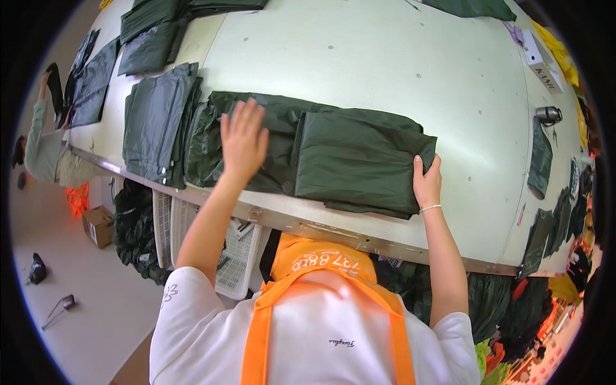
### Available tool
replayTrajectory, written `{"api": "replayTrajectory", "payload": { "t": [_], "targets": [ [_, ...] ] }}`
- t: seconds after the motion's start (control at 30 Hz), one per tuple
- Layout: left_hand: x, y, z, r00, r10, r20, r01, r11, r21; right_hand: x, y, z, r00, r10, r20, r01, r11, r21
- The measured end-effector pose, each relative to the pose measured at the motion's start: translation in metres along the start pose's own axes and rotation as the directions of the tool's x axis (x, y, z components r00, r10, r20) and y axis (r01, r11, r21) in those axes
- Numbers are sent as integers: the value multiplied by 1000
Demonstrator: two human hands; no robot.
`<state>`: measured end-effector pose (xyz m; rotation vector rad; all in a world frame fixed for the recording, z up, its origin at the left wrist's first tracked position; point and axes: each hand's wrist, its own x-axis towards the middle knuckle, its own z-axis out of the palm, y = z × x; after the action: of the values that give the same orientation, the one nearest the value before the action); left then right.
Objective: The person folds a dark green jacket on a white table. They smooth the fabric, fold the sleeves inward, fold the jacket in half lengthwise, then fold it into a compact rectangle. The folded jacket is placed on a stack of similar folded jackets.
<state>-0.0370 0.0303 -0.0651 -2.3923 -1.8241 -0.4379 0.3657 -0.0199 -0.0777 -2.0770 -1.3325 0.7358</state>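
A dark green, slightly shiny garment [359, 157] lies on the pale worktable in front of me, its right part folded over in a flat rectangle. My left hand [244, 141] is spread with its fingers stretched out, over the flat left part [279, 138] of the same green material. At the right end, my right hand [427, 185] grips the folded edge, thumb on top and fingers partly hidden. A stack of folded dark green garments [157, 125] sits just left of the garment.
More green pieces [151, 45] lie at the far left. Toward the right edge are a white box [542, 61] and a dark flask [548, 115]. White plastic baskets [240, 260] stand below the table's near edge [308, 228]. Another person [48, 151] is at the left end.
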Motion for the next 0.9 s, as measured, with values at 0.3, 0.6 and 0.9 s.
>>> {"api": "replayTrajectory", "payload": {
  "t": [0.3, 0.6, 0.9],
  "targets": [
    [-4, -68, 57, 910, -399, 113, 397, 917, 38, -2, -47, -11, 980, -191, 61, 193, 812, -551],
    [-130, -41, 41, 64, -997, -35, 645, 68, -761, -4, -37, 28, 587, -641, 494, 809, 487, -329],
    [-51, -9, -57, 464, -832, 304, -64, -373, -925, -1, -30, 34, 578, -664, 475, 816, 474, -331]
  ]
}}
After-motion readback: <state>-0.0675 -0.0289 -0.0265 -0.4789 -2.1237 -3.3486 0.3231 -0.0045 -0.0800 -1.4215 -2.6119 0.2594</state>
